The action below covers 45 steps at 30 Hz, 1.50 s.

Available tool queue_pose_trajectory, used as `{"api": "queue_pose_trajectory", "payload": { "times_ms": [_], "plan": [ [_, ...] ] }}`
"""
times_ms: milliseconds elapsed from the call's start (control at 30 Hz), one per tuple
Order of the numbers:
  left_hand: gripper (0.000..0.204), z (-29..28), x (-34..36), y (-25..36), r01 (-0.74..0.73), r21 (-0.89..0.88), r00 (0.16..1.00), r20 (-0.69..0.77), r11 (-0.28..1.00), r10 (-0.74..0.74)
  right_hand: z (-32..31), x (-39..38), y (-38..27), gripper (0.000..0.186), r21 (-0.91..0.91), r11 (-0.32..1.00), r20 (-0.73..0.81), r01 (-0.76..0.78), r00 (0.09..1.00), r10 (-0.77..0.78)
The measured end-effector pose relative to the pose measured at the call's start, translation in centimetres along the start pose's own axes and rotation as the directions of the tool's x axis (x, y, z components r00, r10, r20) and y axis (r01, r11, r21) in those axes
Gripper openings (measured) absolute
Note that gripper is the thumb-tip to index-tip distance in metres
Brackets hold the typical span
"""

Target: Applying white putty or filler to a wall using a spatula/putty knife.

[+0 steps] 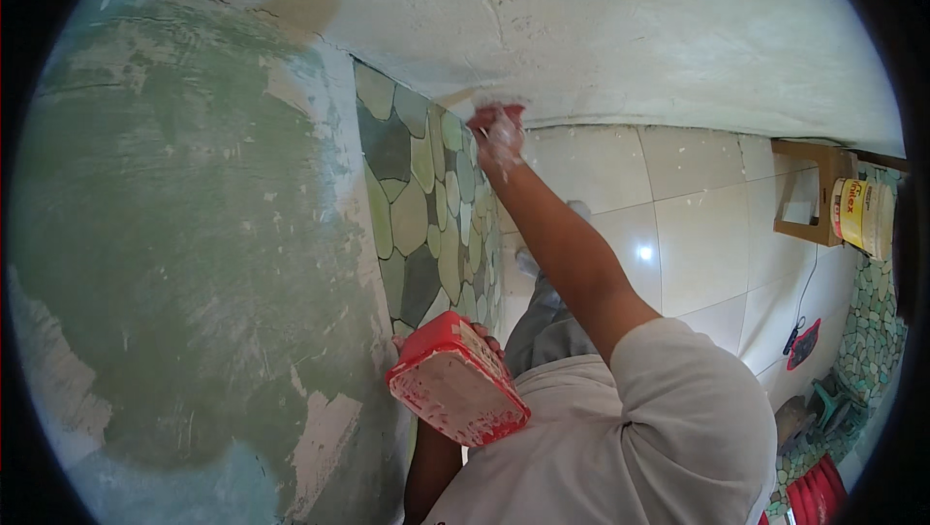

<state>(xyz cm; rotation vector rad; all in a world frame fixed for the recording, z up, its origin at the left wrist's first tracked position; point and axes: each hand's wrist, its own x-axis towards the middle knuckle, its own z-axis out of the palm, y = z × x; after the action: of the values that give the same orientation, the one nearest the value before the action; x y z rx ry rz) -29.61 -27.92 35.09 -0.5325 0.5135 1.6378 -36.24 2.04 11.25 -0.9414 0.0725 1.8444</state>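
Observation:
My right hand, smeared with white paste, reaches forward with fingers closed on a red spreader at the foot of the white wall, near its corner with the pebble-patterned panel. My left hand grips a red rectangular tub smeared with pale paste, held low before my body. The green, patchily coated wall is to my left.
Beige floor tiles lie below me. At the right stand a cardboard box and a yellow-labelled bucket. Farther down are a cord with a red-and-black object, sandals and a red item.

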Motion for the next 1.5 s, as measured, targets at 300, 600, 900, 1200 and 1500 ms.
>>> {"api": "queue_pose_trajectory", "payload": {
  "times_ms": [300,600,900,1200,1500],
  "plan": [
    [0.098,0.1,1.0,0.2,-0.038,-0.006,0.999,-0.022,0.999,0.038,6.7,-5.4,4.0,0.017,-0.051,0.995,0.172,0.091,0.982,-0.081],
    [0.095,0.0,1.1,-1.0,-0.015,0.030,1.000,0.000,0.999,0.015,1.2,2.0,2.3,0.020,-0.050,0.998,-0.152,0.048,0.987,-0.055],
    [0.095,-0.1,1.2,-3.7,0.001,0.031,1.000,0.000,1.000,-0.001,7.1,-2.7,2.2,0.021,-0.099,0.989,0.151,0.109,0.984,-0.093],
    [0.093,-0.1,-5.2,-4.7,-0.024,0.085,1.000,0.013,0.996,0.023,6.7,-11.1,-0.5,0.016,0.083,0.990,0.326,0.116,0.935,-0.137],
    [0.078,-4.8,-14.2,-1.7,-0.066,-0.143,0.940,0.322,0.987,0.110,3.2,-38.0,-15.0,0.014,-0.345,0.935,0.395,-0.080,0.892,0.222]
  ]
}}
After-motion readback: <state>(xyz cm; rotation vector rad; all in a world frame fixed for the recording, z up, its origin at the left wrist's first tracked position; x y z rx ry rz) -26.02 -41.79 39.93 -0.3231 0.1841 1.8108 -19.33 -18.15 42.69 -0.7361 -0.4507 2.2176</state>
